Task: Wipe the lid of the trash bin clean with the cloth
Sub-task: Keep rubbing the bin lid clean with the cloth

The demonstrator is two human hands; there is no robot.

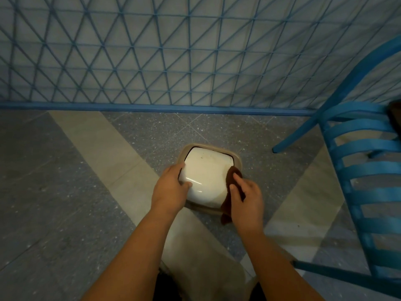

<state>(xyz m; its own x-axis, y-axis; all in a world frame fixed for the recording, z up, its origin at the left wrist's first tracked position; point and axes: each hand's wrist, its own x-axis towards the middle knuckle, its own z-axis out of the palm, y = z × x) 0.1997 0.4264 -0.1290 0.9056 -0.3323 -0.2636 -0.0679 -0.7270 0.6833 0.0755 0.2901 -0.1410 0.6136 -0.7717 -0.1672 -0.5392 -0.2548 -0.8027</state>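
Observation:
A small trash bin stands on the floor below me, its beige rim framing a white domed lid with a few dark specks near the far edge. My left hand grips the lid's left edge, thumb on top. My right hand presses a brown cloth against the lid's right side. The cloth's lower end hangs down past the bin's near right corner.
A blue metal lattice fence closes off the far side, its base rail running across the floor. A blue slatted chair stands close on the right. The floor is grey speckled tile with pale stripes. My legs show at the bottom.

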